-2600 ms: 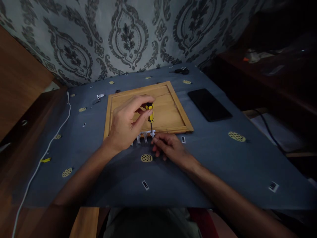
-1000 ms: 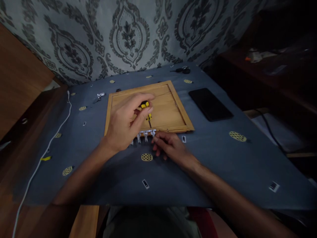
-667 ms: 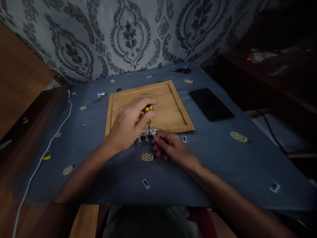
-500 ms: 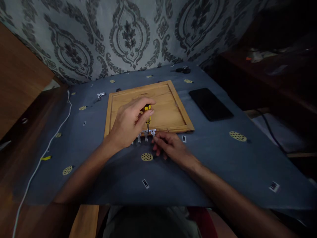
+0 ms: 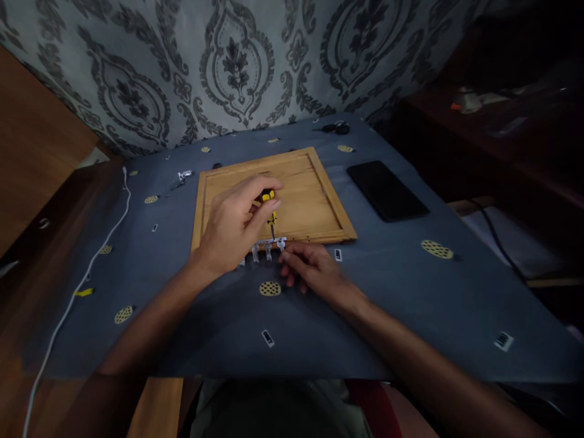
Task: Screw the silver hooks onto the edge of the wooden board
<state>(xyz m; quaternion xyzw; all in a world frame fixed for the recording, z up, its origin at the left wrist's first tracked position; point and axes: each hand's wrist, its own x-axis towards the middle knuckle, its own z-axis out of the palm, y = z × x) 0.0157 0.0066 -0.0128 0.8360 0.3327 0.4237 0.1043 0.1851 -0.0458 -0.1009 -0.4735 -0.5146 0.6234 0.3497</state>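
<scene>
Leaning screwdriver (image 5: 272,218): yellow and black, shaft down and slightly tilted, its tip at a metal strip on the near edge of a wooden panel; whether the tip sits in a screw is too small to tell.
Silvery hook strip (image 5: 268,251): runs along that edge, its prongs pointing toward the person.
Left hand (image 5: 232,224): arched above the panel, thumb and fingers closed around the screwdriver's handle.
Right hand (image 5: 317,267): low at the near edge, thumb and fingertips pinched on the strip's rightmost prong, the other fingers curled.
Wooden panel (image 5: 305,188): framed, lying flat under the left hand.
Blue-grey tablecloth (image 5: 365,316): printed with yellow dotted shapes, spread beneath everything.
Black tablet-like slab (image 5: 387,190): flat, right of the panel.
Small silvery piece (image 5: 185,176): left of the panel.
White cable (image 5: 101,246): along the cloth's left side.
Patterned curtain or wall (image 5: 237,67): grey, behind the table.
</scene>
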